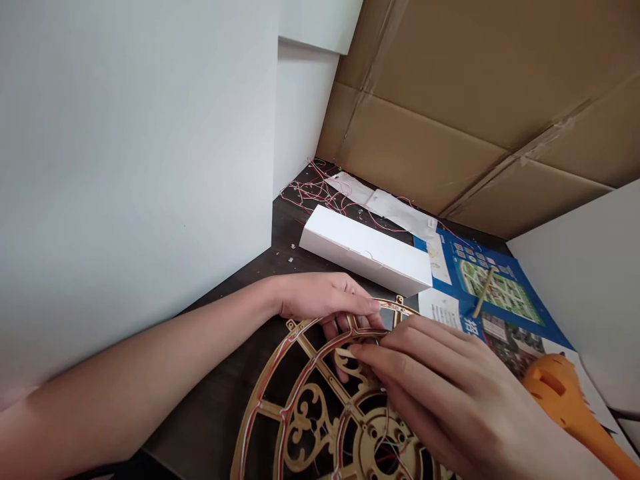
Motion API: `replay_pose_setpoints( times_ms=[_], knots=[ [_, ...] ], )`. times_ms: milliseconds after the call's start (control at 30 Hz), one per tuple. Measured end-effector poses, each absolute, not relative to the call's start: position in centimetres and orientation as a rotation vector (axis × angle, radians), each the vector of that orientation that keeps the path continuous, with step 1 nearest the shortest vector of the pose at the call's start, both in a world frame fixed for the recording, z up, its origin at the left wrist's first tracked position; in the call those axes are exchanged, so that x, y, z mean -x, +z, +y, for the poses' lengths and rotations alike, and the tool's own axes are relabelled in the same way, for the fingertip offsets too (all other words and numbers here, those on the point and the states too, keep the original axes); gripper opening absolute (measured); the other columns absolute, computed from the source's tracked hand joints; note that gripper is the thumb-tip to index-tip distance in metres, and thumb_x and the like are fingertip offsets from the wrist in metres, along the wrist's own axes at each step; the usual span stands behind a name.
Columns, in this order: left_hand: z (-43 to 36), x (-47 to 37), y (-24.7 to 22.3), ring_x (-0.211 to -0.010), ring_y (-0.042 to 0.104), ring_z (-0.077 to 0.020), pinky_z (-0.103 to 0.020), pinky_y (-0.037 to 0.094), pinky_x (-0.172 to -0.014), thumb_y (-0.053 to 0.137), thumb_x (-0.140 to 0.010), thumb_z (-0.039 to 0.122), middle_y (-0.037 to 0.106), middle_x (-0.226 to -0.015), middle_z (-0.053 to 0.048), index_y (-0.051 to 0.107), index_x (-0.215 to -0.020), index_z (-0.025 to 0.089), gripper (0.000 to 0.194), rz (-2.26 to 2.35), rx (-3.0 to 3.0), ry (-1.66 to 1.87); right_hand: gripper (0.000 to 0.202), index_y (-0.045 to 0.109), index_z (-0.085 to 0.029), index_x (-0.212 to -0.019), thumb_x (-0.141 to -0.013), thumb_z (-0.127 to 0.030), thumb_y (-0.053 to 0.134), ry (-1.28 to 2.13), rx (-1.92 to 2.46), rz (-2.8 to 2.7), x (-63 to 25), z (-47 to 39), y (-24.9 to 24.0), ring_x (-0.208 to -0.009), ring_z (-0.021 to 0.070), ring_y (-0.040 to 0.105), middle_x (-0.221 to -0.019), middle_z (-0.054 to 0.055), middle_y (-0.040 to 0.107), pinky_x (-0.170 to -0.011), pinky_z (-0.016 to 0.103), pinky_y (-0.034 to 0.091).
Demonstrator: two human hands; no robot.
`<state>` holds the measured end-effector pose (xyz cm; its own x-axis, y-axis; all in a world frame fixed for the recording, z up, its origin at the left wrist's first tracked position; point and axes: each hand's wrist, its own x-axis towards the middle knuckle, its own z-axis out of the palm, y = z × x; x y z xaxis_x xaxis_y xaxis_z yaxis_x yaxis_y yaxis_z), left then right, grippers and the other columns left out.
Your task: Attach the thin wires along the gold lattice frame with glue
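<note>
A round gold openwork frame [311, 363] with scrolled ornaments and a pierced hub fills the lower middle of the view. Red and white wires run in channels along its rings, and more wires show in the hub. My left hand [333, 297] grips the outer ring at the far side, thumb on top and fingers beneath. Over the inner ring, my right hand [440, 380] has its thumb and fingers pressed together against the frame. What lies between those fingertips is hidden. The frame's right side is covered by my right hand.
A white box [367, 247] stands behind the frame. Tangled red and white wires [325, 190] and white packets [400, 210] lie beyond it. Right are a blue printed sheet [500, 280], a thin stick [484, 292] and an orange tool [570, 400]. White panels and cardboard [475, 87] enclose the space.
</note>
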<state>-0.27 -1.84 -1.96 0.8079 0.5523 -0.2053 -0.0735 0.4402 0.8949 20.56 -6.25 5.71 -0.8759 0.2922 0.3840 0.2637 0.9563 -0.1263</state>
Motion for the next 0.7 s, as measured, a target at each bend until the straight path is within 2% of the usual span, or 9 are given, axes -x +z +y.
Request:
replay_pose_setpoints(
  times_ms=[67,200,400,567,700],
  knots=[
    [-1.9,0.3,-2.1,-0.058,0.061,-0.0113,-0.024,0.05,-0.054,0.077,-0.075,0.069,0.068,-0.072,0.002,0.076,-0.089,0.021,0.05,0.518,-1.048,0.422,0.026,0.071,-0.014,-0.112,-0.099,-0.007,0.051,0.082,0.392,-2.695,-20.2,-6.3,5.4,-0.095,0.0155,0.069,-0.1,0.003,0.076,-0.092,0.029,0.055],
    [-1.8,0.2,-2.3,-0.056,0.062,-0.0112,-0.023,0.049,-0.051,0.078,-0.075,0.067,0.069,-0.071,0.003,0.076,-0.087,0.021,0.047,0.493,-1.04,0.428,0.025,0.07,-0.014,-0.114,-0.099,-0.008,0.052,0.07,0.379,-2.699,-20.2,-6.1,5.1,-0.092,0.0181,0.07,-0.102,0.005,0.077,-0.081,0.032,0.057],
    [-1.6,0.1,-2.1,-0.053,0.065,-0.0144,-0.029,0.056,-0.054,0.068,-0.084,0.068,0.076,-0.073,-0.004,0.078,-0.092,0.02,0.05,0.414,-1.065,0.368,0.019,0.068,-0.018,-0.105,-0.097,-0.01,0.053,0.119,0.586,-2.651,-22.5,-4.2,6.9,-0.062,0.0116,0.056,-0.073,-0.001,0.063,-0.056,0.026,0.046],
    [-1.7,0.2,-1.8,-0.056,0.069,-0.0163,-0.031,0.059,-0.059,0.06,-0.093,0.06,0.078,-0.078,-0.007,0.078,-0.1,0.019,0.046,0.398,-1.075,0.331,0.019,0.069,-0.02,-0.102,-0.096,-0.011,0.054,0.149,0.608,-2.738,-24.2,-2.7,7.2,-0.062,0.012,0.054,-0.074,0.0,0.063,-0.054,0.026,0.041],
    [-1.8,0.3,-1.6,-0.06,0.071,-0.0173,-0.032,0.06,-0.062,0.06,-0.094,0.058,0.079,-0.082,-0.008,0.075,-0.097,0.018,0.043,0.412,-1.039,0.326,0.02,0.071,-0.019,-0.101,-0.097,-0.013,0.052,0.2,0.62,-2.76,-24.2,-2.8,6.8,-0.064,0.0128,0.055,-0.075,0.001,0.064,-0.055,0.027,0.041]
  ],
)
